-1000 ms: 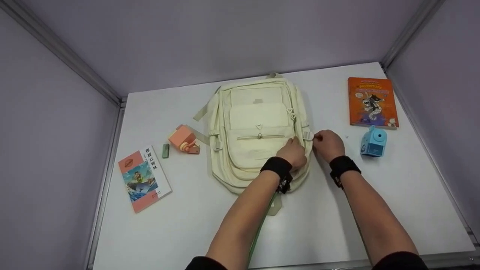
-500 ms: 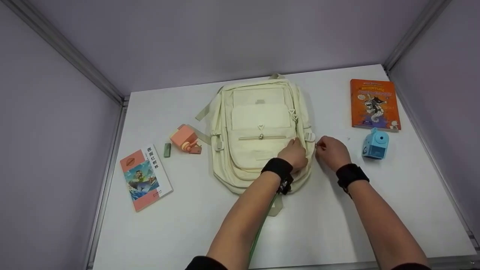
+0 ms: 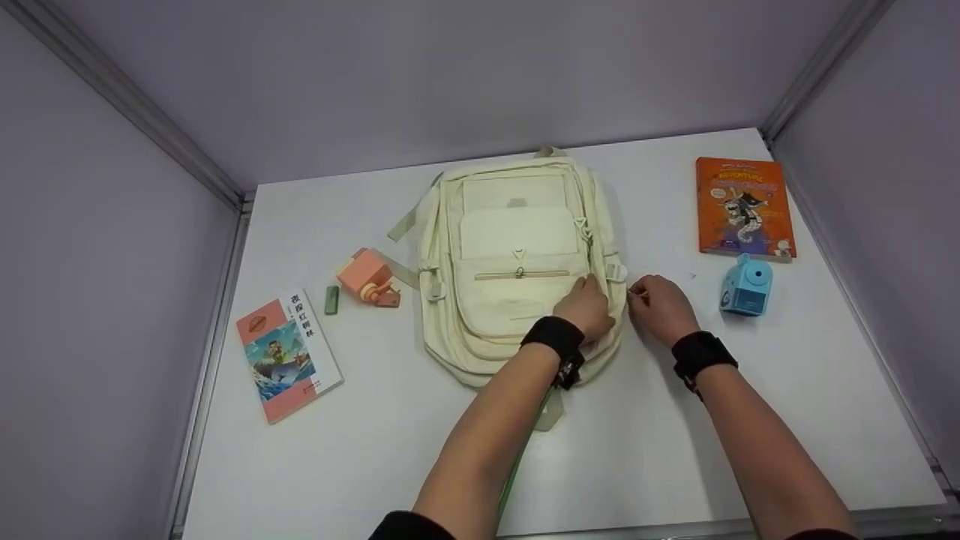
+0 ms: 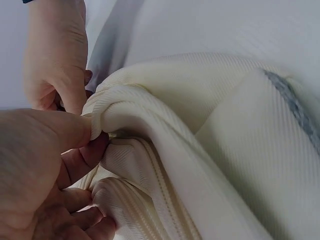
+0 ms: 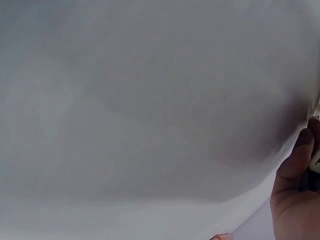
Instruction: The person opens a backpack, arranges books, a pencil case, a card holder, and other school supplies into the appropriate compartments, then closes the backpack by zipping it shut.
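Note:
A cream backpack (image 3: 517,232) lies front side up on the white table. My left hand (image 3: 585,309) rests over its lower right part. In the left wrist view, the thumb and fingers of that hand pinch a fold of fabric (image 4: 165,130) beside the zipper tracks (image 4: 162,195). My right hand (image 3: 664,309) is at the bag's right edge, just below the side buckle (image 3: 616,272). Its thumb and forefinger pinch a small zipper pull, mostly hidden by the fingers. The right wrist view catches only part of this hand (image 5: 295,185) at the right border.
To the left are a pink and white book (image 3: 289,356), a green eraser (image 3: 331,300) and an orange pencil sharpener (image 3: 365,274). On the right, an orange book (image 3: 745,208) lies behind a blue pencil sharpener (image 3: 747,286). Grey panels (image 3: 480,75) enclose the table.
My right hand has shifted from beside the side buckle to slightly below it, toward the near edge. My left hand keeps its place on the backpack.

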`<state>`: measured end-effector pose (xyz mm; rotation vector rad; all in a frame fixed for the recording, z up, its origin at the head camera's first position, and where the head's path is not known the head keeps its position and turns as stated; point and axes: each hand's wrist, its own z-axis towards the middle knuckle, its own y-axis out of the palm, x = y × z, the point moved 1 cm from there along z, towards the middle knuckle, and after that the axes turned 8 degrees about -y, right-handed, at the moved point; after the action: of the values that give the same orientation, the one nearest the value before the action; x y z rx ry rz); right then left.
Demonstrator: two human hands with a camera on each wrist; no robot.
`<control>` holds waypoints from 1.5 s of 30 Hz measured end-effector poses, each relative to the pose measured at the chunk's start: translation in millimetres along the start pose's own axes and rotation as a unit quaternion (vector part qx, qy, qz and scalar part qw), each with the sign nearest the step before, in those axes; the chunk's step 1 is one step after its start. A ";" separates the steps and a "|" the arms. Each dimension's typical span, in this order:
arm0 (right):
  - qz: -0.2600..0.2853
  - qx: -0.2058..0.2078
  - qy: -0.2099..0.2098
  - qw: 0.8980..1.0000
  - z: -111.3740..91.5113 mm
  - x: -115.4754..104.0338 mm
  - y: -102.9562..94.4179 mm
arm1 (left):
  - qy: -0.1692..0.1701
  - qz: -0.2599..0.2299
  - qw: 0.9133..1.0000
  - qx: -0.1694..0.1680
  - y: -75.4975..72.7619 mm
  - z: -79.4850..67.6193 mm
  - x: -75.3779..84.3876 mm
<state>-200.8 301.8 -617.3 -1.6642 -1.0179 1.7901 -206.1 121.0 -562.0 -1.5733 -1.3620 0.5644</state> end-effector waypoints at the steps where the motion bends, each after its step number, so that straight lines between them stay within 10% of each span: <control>1: 0.001 0.003 -0.001 1.000 -0.9 -1.0 -0.8 | -0.001 0.000 1.000 0.000 0.3 0.6 0.2; 45: -0.071 -0.050 -0.079 0.993 -36.4 -31.1 -18.6 | -0.003 -0.001 1.000 0.007 -1.4 -7.6 0.1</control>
<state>-163.3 295.9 -582.7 -1.4830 -1.2813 1.8255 -200.6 118.3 -557.4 -1.5594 -1.3611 0.5775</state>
